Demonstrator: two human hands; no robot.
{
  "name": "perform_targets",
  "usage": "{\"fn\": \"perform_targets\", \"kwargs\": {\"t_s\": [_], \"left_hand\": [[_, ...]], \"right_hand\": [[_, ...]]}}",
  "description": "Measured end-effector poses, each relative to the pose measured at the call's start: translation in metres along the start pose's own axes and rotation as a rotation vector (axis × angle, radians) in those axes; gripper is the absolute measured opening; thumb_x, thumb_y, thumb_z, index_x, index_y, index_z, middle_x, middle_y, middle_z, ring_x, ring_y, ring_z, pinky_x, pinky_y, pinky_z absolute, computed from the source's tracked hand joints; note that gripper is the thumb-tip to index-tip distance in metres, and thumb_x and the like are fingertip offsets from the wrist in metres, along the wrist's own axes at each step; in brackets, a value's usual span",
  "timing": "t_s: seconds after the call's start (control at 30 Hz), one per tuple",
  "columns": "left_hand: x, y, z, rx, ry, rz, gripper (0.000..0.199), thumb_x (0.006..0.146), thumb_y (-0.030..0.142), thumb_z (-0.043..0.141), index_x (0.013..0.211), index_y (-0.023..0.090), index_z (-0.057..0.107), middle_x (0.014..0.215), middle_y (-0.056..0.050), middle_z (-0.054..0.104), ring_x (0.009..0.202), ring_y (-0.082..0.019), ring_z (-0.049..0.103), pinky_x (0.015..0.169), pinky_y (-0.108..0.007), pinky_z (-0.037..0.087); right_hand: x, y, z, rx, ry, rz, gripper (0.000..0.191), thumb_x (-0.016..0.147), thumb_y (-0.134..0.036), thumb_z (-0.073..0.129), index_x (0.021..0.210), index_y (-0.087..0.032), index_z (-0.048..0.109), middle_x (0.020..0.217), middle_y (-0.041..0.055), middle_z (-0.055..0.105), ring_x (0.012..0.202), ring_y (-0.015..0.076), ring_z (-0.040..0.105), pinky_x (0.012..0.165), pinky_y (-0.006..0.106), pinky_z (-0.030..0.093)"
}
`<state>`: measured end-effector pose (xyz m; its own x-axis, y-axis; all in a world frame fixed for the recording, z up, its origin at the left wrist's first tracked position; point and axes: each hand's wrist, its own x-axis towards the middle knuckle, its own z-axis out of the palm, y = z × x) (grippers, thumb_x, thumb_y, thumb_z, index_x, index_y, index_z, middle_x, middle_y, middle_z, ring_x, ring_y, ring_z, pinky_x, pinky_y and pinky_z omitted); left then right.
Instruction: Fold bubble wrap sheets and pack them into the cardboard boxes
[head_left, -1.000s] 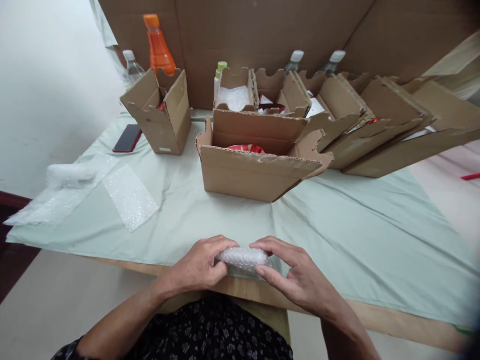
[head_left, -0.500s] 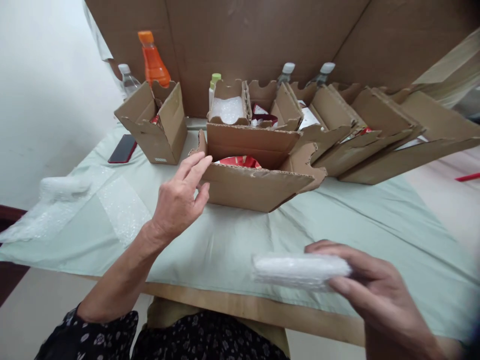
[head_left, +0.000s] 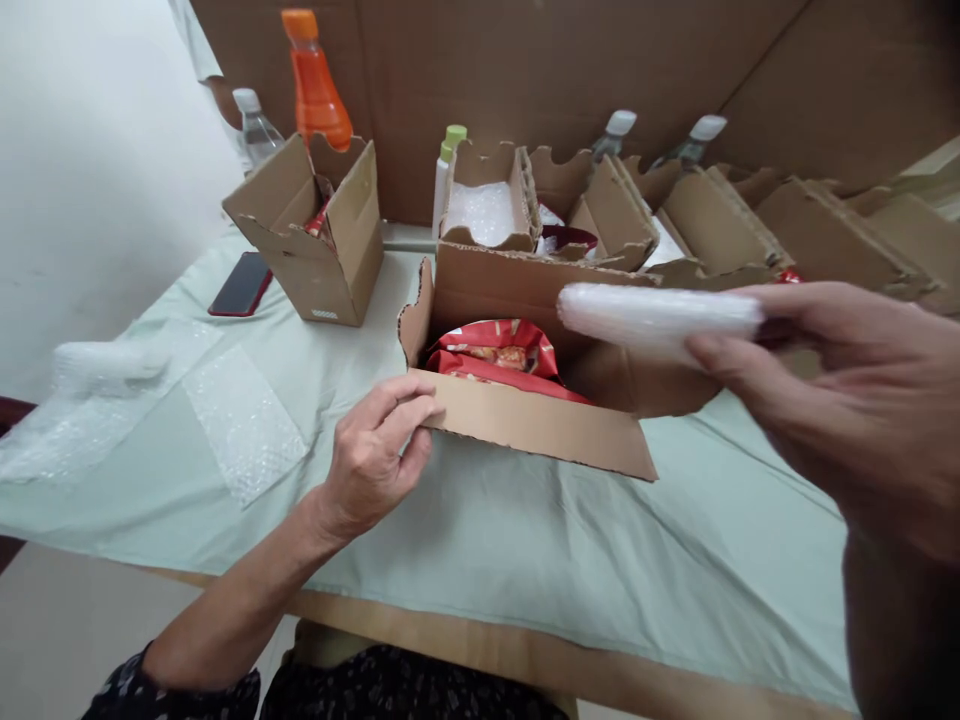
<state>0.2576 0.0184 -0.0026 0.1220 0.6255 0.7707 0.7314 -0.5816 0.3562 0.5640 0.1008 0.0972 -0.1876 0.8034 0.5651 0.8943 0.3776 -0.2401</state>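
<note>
An open cardboard box (head_left: pixel 540 425) stands at the middle of the table with a red printed packet (head_left: pixel 495 350) inside. My left hand (head_left: pixel 386 450) pinches the near flap of this box at its left corner; the flap leans outward. My right hand (head_left: pixel 817 380) grips a flat bundle in bubble wrap (head_left: pixel 652 310) by its right end, thumb in front. The bundle hangs over the right part of the box, above the packet's level, and hides some of the box's back wall.
Behind stand several more open boxes in a row, one with bubble wrap (head_left: pixel 484 212). Another box (head_left: pixel 315 265) is at the left, near a phone (head_left: pixel 241 284) and an orange bottle (head_left: pixel 316 95). Bubble wrap sheets (head_left: pixel 244 425) lie on the green cloth (head_left: pixel 517 540).
My right hand has carried the wrapped bundle up and forward from the table's front to above the box. The near flap now tilts outward under my left hand, showing more of the red packet.
</note>
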Motion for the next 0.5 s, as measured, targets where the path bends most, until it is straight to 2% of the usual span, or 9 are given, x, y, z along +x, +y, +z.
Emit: {"fn": "perform_targets", "kwargs": {"t_s": [0.07,0.17,0.23,0.3,0.4,0.5], "left_hand": [[-0.001,-0.001,0.001,-0.014,0.007,-0.009,0.033,0.087,-0.004,0.059,0.110,0.019,0.067,0.117,-0.009,0.071,0.107,-0.018,0.073,0.094,-0.030,0.063],[-0.001,-0.003,0.003,-0.019,0.011,-0.018,0.033,0.087,-0.004,0.059,0.111,0.018,0.066,0.118,-0.009,0.071,0.108,-0.018,0.072,0.093,-0.030,0.063],[-0.002,-0.004,0.004,-0.026,0.011,-0.022,0.033,0.087,-0.003,0.059,0.111,0.018,0.066,0.118,-0.009,0.070,0.108,-0.018,0.072,0.093,-0.030,0.063],[-0.002,-0.004,0.004,-0.039,0.012,-0.029,0.034,0.087,-0.003,0.059,0.112,0.019,0.066,0.117,-0.009,0.070,0.108,-0.018,0.072,0.094,-0.030,0.063],[-0.002,-0.004,0.005,-0.052,0.020,-0.039,0.035,0.087,-0.004,0.060,0.112,0.020,0.066,0.117,-0.008,0.070,0.108,-0.017,0.072,0.094,-0.030,0.063],[-0.002,-0.003,0.005,-0.055,0.029,-0.042,0.035,0.086,-0.005,0.060,0.111,0.019,0.066,0.117,-0.008,0.070,0.108,-0.017,0.072,0.096,-0.030,0.062]], "right_hand": [[0.019,-0.005,0.013,-0.215,-0.147,-0.072,0.036,0.092,-0.054,0.059,0.097,-0.023,0.077,0.079,0.0077,0.072,0.070,0.0222,0.061,0.063,0.035,0.041],[0.043,-0.019,0.029,-0.599,-0.401,-0.161,0.030,0.089,-0.044,0.058,0.086,-0.019,0.075,0.077,0.0126,0.071,0.072,0.0265,0.062,0.068,0.038,0.035],[0.054,-0.032,0.033,-0.733,-0.516,-0.211,0.030,0.091,-0.040,0.055,0.084,-0.017,0.073,0.078,0.0142,0.073,0.072,0.0259,0.062,0.071,0.039,0.035],[0.063,-0.043,0.032,-0.781,-0.596,-0.222,0.032,0.092,-0.039,0.053,0.078,-0.017,0.072,0.076,0.0137,0.073,0.070,0.0243,0.062,0.072,0.038,0.035],[0.073,-0.055,0.027,-0.791,-0.705,-0.140,0.034,0.091,-0.041,0.055,0.074,-0.018,0.073,0.080,0.0141,0.075,0.071,0.0244,0.064,0.067,0.035,0.036],[0.075,-0.061,0.032,-0.766,-0.798,-0.118,0.034,0.094,-0.038,0.053,0.083,-0.017,0.077,0.092,0.0170,0.078,0.084,0.0287,0.071,0.064,0.034,0.037]]}}
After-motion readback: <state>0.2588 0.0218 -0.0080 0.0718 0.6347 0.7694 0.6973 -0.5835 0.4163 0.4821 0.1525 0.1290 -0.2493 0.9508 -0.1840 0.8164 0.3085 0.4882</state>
